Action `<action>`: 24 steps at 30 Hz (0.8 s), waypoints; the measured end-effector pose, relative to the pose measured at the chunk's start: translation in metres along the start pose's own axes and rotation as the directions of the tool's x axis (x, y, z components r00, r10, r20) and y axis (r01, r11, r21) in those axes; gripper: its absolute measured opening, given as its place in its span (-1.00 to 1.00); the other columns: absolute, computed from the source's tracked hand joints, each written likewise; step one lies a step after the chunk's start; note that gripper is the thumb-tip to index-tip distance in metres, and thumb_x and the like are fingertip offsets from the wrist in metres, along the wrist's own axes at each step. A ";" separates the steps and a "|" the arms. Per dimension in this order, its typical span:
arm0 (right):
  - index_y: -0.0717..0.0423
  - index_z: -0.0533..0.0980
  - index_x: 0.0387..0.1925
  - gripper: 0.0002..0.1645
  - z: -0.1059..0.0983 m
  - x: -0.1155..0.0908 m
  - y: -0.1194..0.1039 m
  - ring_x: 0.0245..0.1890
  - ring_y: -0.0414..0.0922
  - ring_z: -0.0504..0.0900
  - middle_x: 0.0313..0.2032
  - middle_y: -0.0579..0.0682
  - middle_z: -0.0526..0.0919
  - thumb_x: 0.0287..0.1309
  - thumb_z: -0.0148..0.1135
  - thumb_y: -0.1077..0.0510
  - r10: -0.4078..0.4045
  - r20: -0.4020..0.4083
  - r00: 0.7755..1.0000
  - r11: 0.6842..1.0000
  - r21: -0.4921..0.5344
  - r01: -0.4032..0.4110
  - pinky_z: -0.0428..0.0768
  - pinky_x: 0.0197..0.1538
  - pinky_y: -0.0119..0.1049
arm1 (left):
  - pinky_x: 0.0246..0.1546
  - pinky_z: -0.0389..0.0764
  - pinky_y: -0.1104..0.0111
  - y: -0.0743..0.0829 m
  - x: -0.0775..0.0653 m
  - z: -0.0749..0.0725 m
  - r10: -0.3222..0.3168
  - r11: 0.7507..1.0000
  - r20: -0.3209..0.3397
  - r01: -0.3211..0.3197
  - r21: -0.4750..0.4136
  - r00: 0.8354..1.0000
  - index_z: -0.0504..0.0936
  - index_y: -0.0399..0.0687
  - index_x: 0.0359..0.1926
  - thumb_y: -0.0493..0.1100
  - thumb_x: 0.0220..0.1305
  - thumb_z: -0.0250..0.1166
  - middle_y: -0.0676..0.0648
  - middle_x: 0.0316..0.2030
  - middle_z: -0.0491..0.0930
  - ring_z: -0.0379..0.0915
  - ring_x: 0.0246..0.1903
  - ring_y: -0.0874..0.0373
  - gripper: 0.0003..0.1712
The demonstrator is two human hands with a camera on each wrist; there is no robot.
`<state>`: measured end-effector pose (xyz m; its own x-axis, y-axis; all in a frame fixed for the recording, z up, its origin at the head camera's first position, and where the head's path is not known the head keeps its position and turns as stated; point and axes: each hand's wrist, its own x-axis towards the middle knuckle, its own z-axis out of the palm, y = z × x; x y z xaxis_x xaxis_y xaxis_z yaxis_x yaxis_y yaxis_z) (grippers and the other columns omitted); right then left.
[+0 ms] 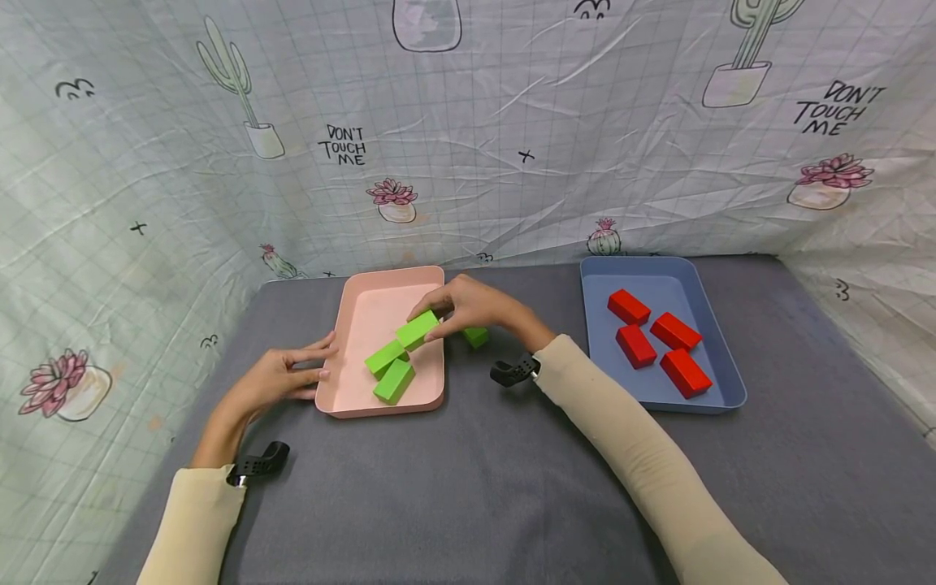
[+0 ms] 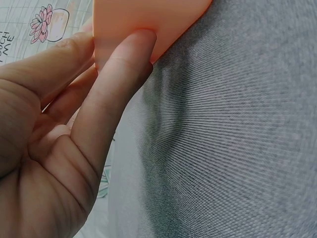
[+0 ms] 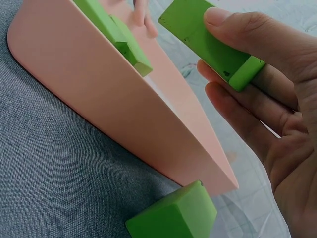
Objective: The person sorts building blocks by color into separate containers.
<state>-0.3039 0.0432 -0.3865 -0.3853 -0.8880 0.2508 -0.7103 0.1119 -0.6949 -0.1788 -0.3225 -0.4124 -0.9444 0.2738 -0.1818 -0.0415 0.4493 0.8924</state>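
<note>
My right hand (image 1: 478, 305) pinches a green block (image 1: 418, 330) between thumb and fingers, above the right side of the pink tray (image 1: 366, 305). In the right wrist view the held block (image 3: 198, 37) is tilted, with the thumb across its upper face. Below it in the tray lie a green block (image 1: 384, 357) and another green block (image 1: 395, 382), close together. My left hand (image 1: 281, 378) holds the tray's left wall, thumb (image 2: 121, 69) against the outside and fingers at the rim. One more green block (image 1: 476, 336) lies on the table right of the tray, partly under my right hand.
A blue tray (image 1: 720, 357) stands on the right of the grey table (image 1: 409, 496), with several red blocks (image 1: 685, 373) in it. A printed cloth (image 1: 483, 97) hangs behind the table and along its sides. A black strap (image 1: 514, 371) sits at my right wrist, another strap (image 1: 262, 461) at my left.
</note>
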 end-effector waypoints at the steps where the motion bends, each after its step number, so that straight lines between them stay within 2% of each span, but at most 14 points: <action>1: -0.01 0.70 0.09 -0.54 0.000 0.000 0.000 -0.13 -0.34 0.71 -0.05 -0.16 0.77 0.13 0.54 0.03 -0.001 0.001 1.000 1.000 0.003 0.001 0.71 0.02 -0.16 | -0.11 0.73 0.28 0.000 0.000 0.000 0.000 1.000 0.000 0.000 0.002 1.000 0.46 -0.26 0.38 -0.17 0.36 0.38 -0.04 0.52 0.14 0.52 0.09 0.43 -0.37; 7: 0.04 0.68 0.11 -0.55 0.002 0.003 -0.001 -0.15 -0.30 0.70 -0.05 -0.14 0.75 0.18 0.50 0.08 -0.003 0.015 1.000 1.000 0.022 0.003 0.70 -0.03 -0.30 | -0.09 0.72 0.27 -0.001 0.001 0.000 -0.001 1.000 0.001 0.001 0.002 1.000 0.48 -0.27 0.36 -0.19 0.35 0.39 -0.05 0.52 0.14 0.44 0.16 0.47 -0.38; 13: 0.09 0.65 0.13 -0.54 0.002 0.004 -0.004 -0.10 -0.24 0.70 -0.04 -0.07 0.74 0.19 0.49 0.12 0.022 0.040 0.999 0.998 0.064 -0.024 0.67 0.02 -0.37 | -0.09 0.72 0.26 -0.001 0.000 0.000 0.000 1.000 0.001 0.000 0.001 1.000 0.48 -0.26 0.37 -0.17 0.34 0.40 -0.04 0.52 0.14 0.39 0.20 0.46 -0.37; 18: 0.05 0.67 0.14 -0.53 0.002 0.005 -0.003 -0.10 -0.28 0.69 -0.02 -0.10 0.76 0.19 0.49 0.09 0.026 0.044 0.999 0.999 0.024 -0.027 0.66 0.02 -0.38 | -0.09 0.72 0.27 -0.001 0.000 0.000 0.003 1.000 -0.001 -0.003 0.003 1.000 0.47 -0.26 0.37 -0.16 0.34 0.40 -0.04 0.52 0.14 0.44 0.18 0.44 -0.37; 24: -0.01 0.69 0.14 -0.53 0.001 0.007 -0.002 -0.20 -0.31 0.65 0.00 -0.16 0.76 0.19 0.50 0.04 -0.001 0.041 0.999 0.999 -0.046 0.002 0.64 -0.13 -0.38 | -0.09 0.72 0.28 -0.002 0.001 0.001 0.011 1.000 0.000 -0.011 -0.007 1.000 0.48 -0.27 0.36 -0.19 0.35 0.39 -0.05 0.51 0.15 0.51 0.13 0.39 -0.38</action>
<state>-0.3041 0.0366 -0.3838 -0.3606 -0.9055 0.2235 -0.7376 0.1302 -0.6626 -0.1793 -0.3221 -0.4145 -0.9448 0.2790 -0.1719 -0.0331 0.4406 0.8971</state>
